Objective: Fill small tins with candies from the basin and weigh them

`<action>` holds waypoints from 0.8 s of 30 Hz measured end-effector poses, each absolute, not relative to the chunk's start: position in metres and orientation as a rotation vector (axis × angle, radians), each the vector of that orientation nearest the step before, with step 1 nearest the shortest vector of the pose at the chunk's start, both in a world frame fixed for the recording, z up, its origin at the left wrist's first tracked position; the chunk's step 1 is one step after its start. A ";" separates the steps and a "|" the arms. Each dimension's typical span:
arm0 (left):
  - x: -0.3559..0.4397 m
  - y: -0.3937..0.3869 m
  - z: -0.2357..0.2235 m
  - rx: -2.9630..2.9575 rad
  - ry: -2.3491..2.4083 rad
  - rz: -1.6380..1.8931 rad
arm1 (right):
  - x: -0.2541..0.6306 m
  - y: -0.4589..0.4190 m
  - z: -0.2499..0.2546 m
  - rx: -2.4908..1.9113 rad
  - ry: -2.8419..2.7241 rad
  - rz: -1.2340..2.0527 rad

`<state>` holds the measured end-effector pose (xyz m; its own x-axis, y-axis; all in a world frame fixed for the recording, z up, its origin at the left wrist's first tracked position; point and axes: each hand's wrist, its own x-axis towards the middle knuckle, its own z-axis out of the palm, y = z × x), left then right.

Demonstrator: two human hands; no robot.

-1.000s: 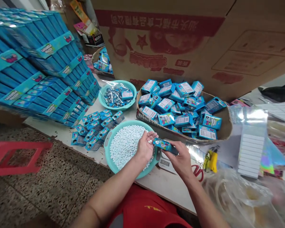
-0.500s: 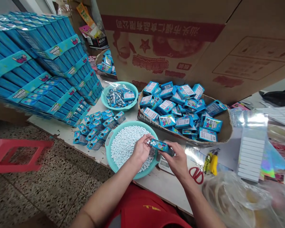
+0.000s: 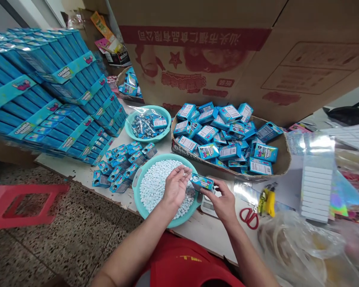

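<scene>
My right hand (image 3: 223, 199) grips a small blue candy box (image 3: 202, 182) between thumb and fingers, its end with the opening turned toward my left hand. White candies show at that opening. Palm up, my left hand (image 3: 176, 185) is cupped over the green basin, with a few white candies near its fingertips, close beside the box. Many small white candies (image 3: 155, 183) fill the green basin (image 3: 137, 201) below. Part of a digital scale (image 3: 208, 205) shows under the box and my right hand.
A cardboard tray (image 3: 275, 173) heaped with blue boxes stands behind. Several small boxes (image 3: 115, 175) stand left of the basin, near a second basin (image 3: 164, 133) of wrapped pieces. Stacked display packs (image 3: 68, 73) rise at left. Red scissors (image 3: 249, 218) and a yellow-handled cutter (image 3: 267, 202) lie right.
My left hand has moved slightly up and its fingers have opened out more beside the box. My right hand keeps its hold on the candy box. The view has shifted slightly.
</scene>
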<state>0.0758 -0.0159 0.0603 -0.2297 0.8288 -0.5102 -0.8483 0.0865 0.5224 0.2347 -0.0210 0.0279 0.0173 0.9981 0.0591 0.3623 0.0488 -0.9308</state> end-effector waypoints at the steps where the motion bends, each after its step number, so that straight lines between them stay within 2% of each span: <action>1: 0.073 -0.015 0.061 -0.037 0.910 1.537 | 0.236 -0.022 0.025 -1.459 -1.415 0.991; 4: 0.062 -0.012 0.055 0.073 1.011 1.481 | 0.240 -0.024 0.019 -1.477 -1.270 1.087; 11: 0.028 -0.018 0.018 0.872 1.697 1.103 | 0.263 -0.020 0.010 -1.405 -1.088 1.204; 19: 0.002 -0.030 -0.005 0.825 1.766 1.024 | 0.319 -0.021 -0.047 -1.572 -1.050 1.080; 24: 0.005 -0.031 -0.008 0.869 1.744 0.969 | 0.321 -0.030 -0.052 -1.584 -1.058 1.105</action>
<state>0.0050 -0.0310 -0.0082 -0.3191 0.8682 -0.3801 0.1358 0.4388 0.8883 0.3208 -0.0299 -0.0522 0.2328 0.9546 -0.1859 0.1446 -0.2230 -0.9640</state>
